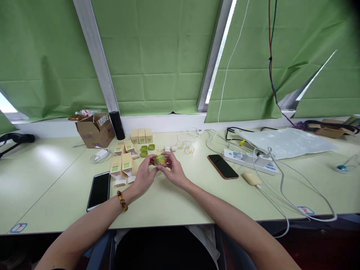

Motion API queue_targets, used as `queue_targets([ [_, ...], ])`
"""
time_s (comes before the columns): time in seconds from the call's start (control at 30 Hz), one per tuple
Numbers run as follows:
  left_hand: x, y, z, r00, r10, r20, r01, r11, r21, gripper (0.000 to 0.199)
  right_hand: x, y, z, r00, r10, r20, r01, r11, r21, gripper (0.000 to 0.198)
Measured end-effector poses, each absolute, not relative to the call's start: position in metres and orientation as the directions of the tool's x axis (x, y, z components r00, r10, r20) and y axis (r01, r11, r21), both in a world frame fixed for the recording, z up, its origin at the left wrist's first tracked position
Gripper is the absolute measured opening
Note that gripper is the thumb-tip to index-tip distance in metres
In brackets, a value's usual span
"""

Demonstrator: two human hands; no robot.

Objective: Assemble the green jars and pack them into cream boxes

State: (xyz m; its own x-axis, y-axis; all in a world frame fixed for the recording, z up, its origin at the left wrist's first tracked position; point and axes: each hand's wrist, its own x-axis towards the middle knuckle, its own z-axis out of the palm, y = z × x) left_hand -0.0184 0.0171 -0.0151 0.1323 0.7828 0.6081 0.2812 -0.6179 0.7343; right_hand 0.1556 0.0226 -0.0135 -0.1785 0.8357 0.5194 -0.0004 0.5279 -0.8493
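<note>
Starting at far left, a brown cardboard box [95, 131] sits at the back of the table [56, 165], flaps open, a black cylinder [117, 125] upright just beside it. Nearer the front, here's a white charger [101, 155] with its cable coiled, and below that a white-edged phone [98, 190], screen dark. On to the small open cartons [116, 165], lying in a cluster with green squares on their faces, and behind them the closed cartons [141, 136], standing in a tidy row. In comes the left hand [145, 172], a beaded bracelet [122, 200] at its wrist, passing close to those cartons. Just beyond it, a little group of green pieces [144, 150] on the table. And centre stage, the small green-and-clear container [160, 160], clamped between the fingers of both hands, left on one side, right hand [176, 170] on the other, thumbs nearly meeting at the front; whether its base touches the table, I can't tell. Behind the right hand, white rolls [170, 149], then clear cups [188, 147] with yellow marks. Moving right: an orange-edged phone [223, 166], a white power strip [251, 161] loaded with plugs, a cream case [251, 179] with a cable attached, and a pale plastic sheet [287, 142] spread behind.
</note>
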Motion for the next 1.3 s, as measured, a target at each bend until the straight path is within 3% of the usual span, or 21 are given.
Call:
queue_targets([
  [0.23,-0.015,0.014,-0.011,0.088,0.753,0.652,0.198,-0.655,0.729,0.062,0.156,0.024,-0.008,-0.236,0.865,0.442,-0.286,0.373,-0.883,0.056],
  [0.4,-0.017,0.011,-0.006,0.147,0.75,0.645,0.243,-0.659,0.712,0.053,0.165,0.035,-0.005,-0.261,0.905,0.335,-0.466,0.186,-0.865,0.045],
  [0.57,-0.018,0.01,-0.006,0.177,0.751,0.636,0.302,-0.656,0.692,0.041,0.175,0.044,-0.002,-0.229,0.942,0.248,-0.491,0.108,-0.864,0.049],
  [0.93,-0.019,0.011,-0.007,0.22,0.774,0.594,0.403,-0.626,0.668,0.038,0.176,0.039,0.006,-0.27,0.951,0.151,-0.71,-0.09,-0.699,0.027],
  [1.3,-0.019,0.012,-0.009,0.233,0.787,0.572,0.416,-0.612,0.673,0.037,0.173,0.039,0.005,-0.249,0.958,0.143,-0.725,-0.087,-0.683,0.023],
])
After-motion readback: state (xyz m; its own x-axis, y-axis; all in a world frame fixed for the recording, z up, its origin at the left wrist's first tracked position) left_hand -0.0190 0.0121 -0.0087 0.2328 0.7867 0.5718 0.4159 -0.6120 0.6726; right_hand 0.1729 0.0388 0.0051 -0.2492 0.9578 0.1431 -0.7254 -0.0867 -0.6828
